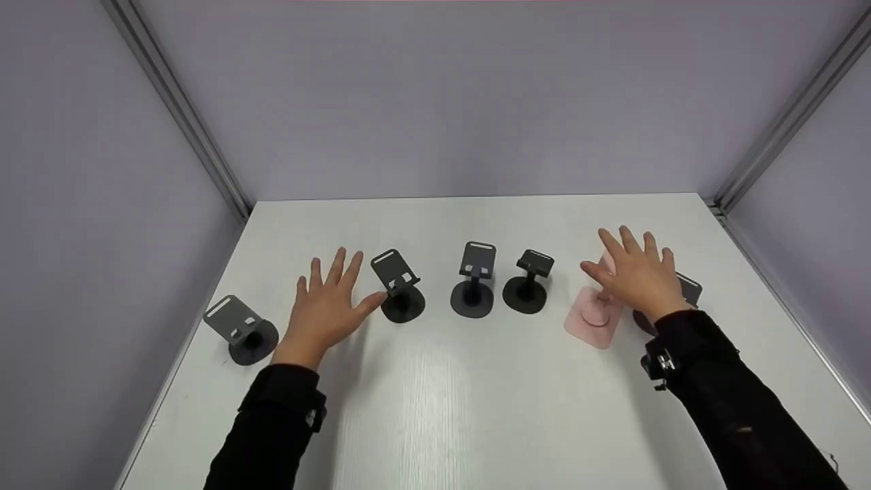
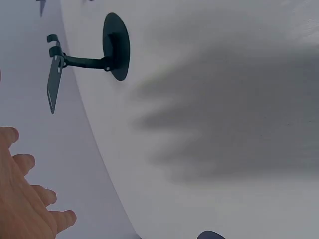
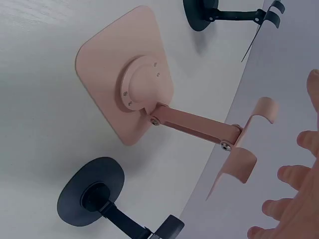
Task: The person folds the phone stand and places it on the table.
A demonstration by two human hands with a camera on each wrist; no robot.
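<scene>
Two open hands hover over a white table (image 1: pixel 435 408), fingers spread, neither grip holding anything. Left hand (image 1: pixel 325 309) hangs between two dark stands: one (image 1: pixel 400 282) just beside its thumb, another (image 1: pixel 239 328) outboard. Right hand (image 1: pixel 636 275) hovers above the pink stand (image 1: pixel 593 316), a further dark stand (image 1: pixel 688 291) behind it. Judged step: reaching, before any grasp. Closing on the pink stand's arm (image 3: pixel 194 125) would require lowering and curling the fingers.

The head view looks down and forward over the table (image 1: pixel 476 408), taking in both hands and the whole row of stands. Each wrist view sits close and tilted (table running diagonally): the left shares the leftmost stand (image 2: pixel 99 55), the right the pink stand (image 3: pixel 149 99).
</scene>
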